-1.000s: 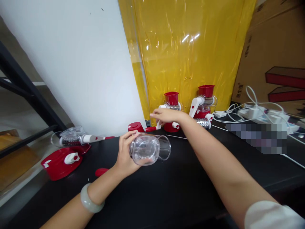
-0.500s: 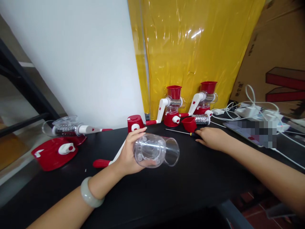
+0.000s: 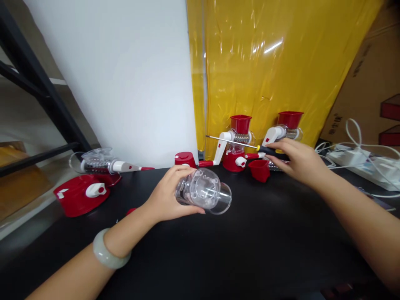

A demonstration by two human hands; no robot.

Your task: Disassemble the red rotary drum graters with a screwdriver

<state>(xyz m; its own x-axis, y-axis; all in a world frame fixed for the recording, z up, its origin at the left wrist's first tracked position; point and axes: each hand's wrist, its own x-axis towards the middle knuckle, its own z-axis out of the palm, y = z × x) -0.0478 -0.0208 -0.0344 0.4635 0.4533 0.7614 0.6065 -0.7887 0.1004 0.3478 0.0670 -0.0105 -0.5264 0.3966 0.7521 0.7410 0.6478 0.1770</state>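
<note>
My left hand (image 3: 170, 193) is wrapped round a clear plastic grater housing (image 3: 204, 189), tilted so its round underside faces me and its open tube points right. In my right hand (image 3: 296, 160) is a screwdriver (image 3: 233, 141) with a black and yellow handle, raised above the table with its long shaft pointing left. Just below that hand lies a red hopper (image 3: 260, 170) beside a metal drum partly hidden by my fingers. A red base (image 3: 184, 158) stands behind my left hand.
Two assembled red and white rotary graters (image 3: 234, 158) (image 3: 290, 121) stand at the back against yellow plastic sheeting. Another red base (image 3: 79, 196) and a clear housing with a drum and crank (image 3: 100, 164) sit at the left. White cables and a power strip (image 3: 384, 168) lie at the right.
My right hand has lifted the screwdriver off the table. The clear housing has turned slightly in my left hand, and the camera view has shifted left.
</note>
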